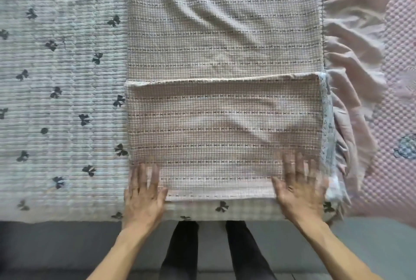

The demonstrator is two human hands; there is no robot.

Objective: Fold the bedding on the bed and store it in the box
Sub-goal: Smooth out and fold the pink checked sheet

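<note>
Head view, looking straight down over a bed (pixel 56 99) w/ a quilted cover printed in small dark bows; that's the biggest thing in shot and carries everything else. To the far right lies a pink bubble-textured sheet (pixel 396 90).

Task's thing: a gingham blanket (pixel 225 32), pinkish check w/ rows of dark stitching, lying lengthwise down the middle of the bed as a long strip, so it looks already narrowed by at least one fold. A ruffled pink trim (pixel 351 54) bunches along its right edge, a bit untidy. Near end is doubled back over itself: the folded section (pixel 225 126) sits on top, its far edge forming a clear line across the strip approx halfway up the frame.

Left hand (pixel 144 194) and right hand (pixel 299 187) both rest flat on the near corners of that section, fingers (pixel 155 174) straight and spread, pressing, not gripping anything. Right hand is motion-blurred.

Progress, as a judgement: partway thru folding. Lengthwise folds seem done, one crosswise fold laid and being smoothed; the long far part remains unfolded, prob. needs another fold or two. Ruffle may want tucking. No box in view, so storing hasn't begun, and can't tell where the box is. Dark trouser legs (pixel 180 250) stand at the bed's edge.
</note>
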